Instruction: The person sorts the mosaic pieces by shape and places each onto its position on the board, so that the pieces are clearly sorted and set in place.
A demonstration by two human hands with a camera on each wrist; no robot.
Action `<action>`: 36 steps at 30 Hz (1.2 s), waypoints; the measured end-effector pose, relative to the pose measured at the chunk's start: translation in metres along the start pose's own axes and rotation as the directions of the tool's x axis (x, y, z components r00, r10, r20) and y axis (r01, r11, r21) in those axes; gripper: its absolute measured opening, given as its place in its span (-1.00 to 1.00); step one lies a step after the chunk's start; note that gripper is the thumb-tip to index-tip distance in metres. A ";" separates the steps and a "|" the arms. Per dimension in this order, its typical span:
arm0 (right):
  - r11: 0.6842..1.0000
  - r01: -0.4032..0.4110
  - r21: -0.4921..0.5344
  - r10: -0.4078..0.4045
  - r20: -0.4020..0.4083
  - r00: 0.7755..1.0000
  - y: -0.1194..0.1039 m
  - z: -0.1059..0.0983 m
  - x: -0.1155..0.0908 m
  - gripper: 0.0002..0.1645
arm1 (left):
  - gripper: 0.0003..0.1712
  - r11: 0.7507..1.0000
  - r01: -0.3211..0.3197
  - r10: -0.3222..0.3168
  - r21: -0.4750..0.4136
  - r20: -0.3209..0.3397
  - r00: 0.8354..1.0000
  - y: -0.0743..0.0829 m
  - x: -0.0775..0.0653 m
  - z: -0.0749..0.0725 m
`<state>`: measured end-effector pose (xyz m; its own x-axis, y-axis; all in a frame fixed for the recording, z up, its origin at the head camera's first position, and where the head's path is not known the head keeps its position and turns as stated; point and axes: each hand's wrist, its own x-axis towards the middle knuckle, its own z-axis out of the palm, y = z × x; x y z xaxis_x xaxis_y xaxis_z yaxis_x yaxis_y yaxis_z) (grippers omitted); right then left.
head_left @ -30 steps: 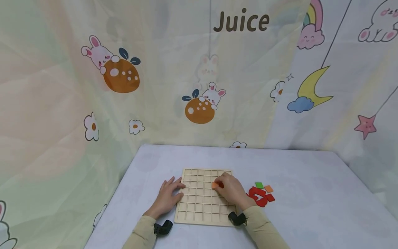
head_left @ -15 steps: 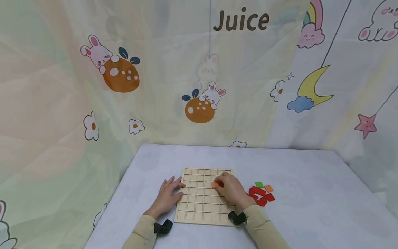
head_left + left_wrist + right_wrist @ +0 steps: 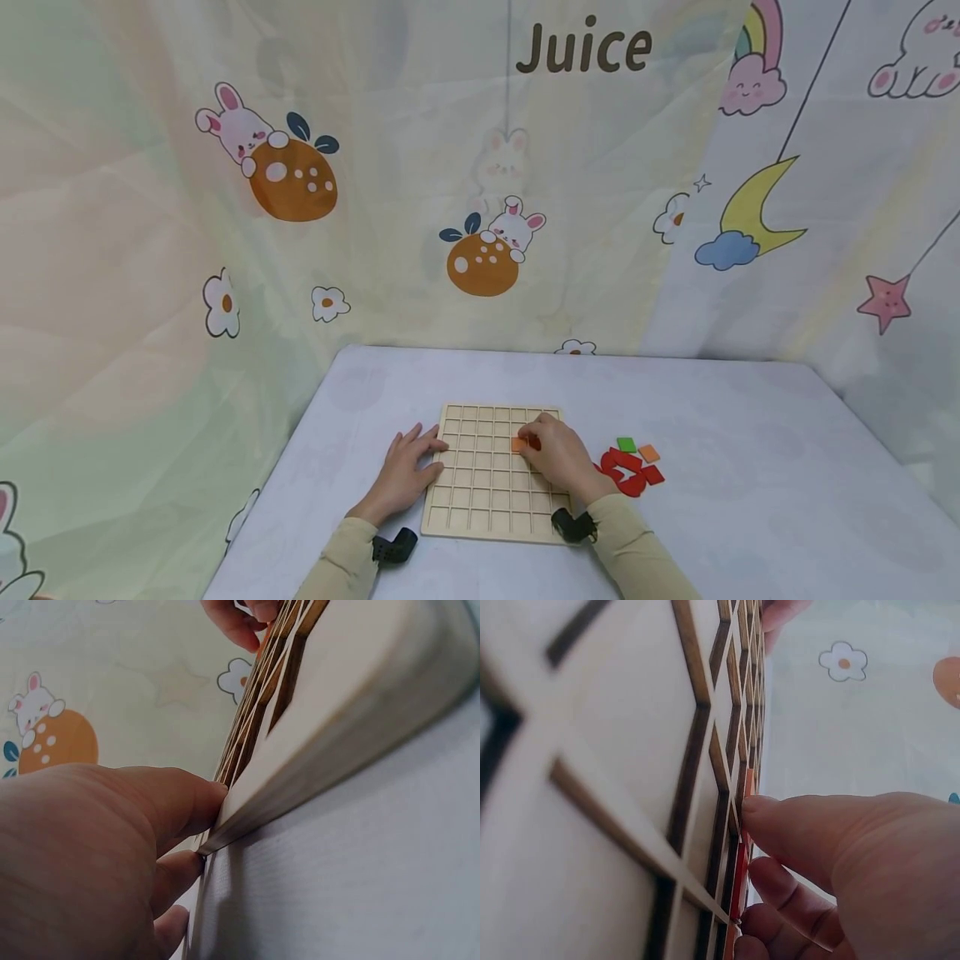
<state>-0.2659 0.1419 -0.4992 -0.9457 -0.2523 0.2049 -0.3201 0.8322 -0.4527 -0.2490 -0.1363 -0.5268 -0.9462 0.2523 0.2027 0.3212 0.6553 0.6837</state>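
A square wooden board (image 3: pixel 480 479) with a recessed grid lies on the table. My right hand (image 3: pixel 558 454) is over its upper right part, fingers curled, thumb and index finger at an orange square tile (image 3: pixel 516 445). In the right wrist view, the thumb tip is right on this orange tile (image 3: pixel 749 784), and the other fingertips are beside a red tile (image 3: pixel 740 879); the palm side is partly hidden. My left hand (image 3: pixel 401 473) rests spread at the board's left edge, its thumb and fingertips touching the rim (image 3: pixel 247 802) in the left wrist view.
Right of the board lie several loose flat pieces: a green square (image 3: pixel 626 445), an orange square (image 3: pixel 648 453), a red square (image 3: pixel 653 475) and red curved pieces (image 3: pixel 633 486). A printed cloth backdrop (image 3: pixel 390 250) rises behind the white table (image 3: pixel 750 500).
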 end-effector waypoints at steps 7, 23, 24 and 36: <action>1.000 -0.001 0.008 0.001 -0.007 1.000 0.001 -0.001 -0.001 -0.72 | -0.74 1.000 -0.001 0.001 -0.011 0.002 1.000 0.001 0.000 0.000; 0.989 -0.124 0.075 0.127 -0.044 0.991 0.020 -0.031 -0.004 -0.75 | -0.74 1.000 -0.009 0.009 -0.014 0.001 1.000 0.002 -0.001 -0.001; 0.988 -0.133 0.075 0.136 -0.045 0.990 0.022 -0.034 -0.004 -0.73 | -0.75 1.000 -0.008 0.008 -0.014 -0.001 1.000 0.002 -0.001 0.000; 0.973 -0.221 0.065 0.224 -0.048 0.973 0.060 -0.068 -0.010 -0.64 | -0.74 1.000 0.006 -0.006 -0.005 -0.018 1.000 0.005 -0.001 0.002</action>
<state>-0.2715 0.2281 -0.4689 -0.9895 -0.0353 0.1400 -0.1064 0.8337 -0.5419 -0.2465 -0.1322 -0.5253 -0.9488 0.2354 0.2108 0.3150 0.6529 0.6888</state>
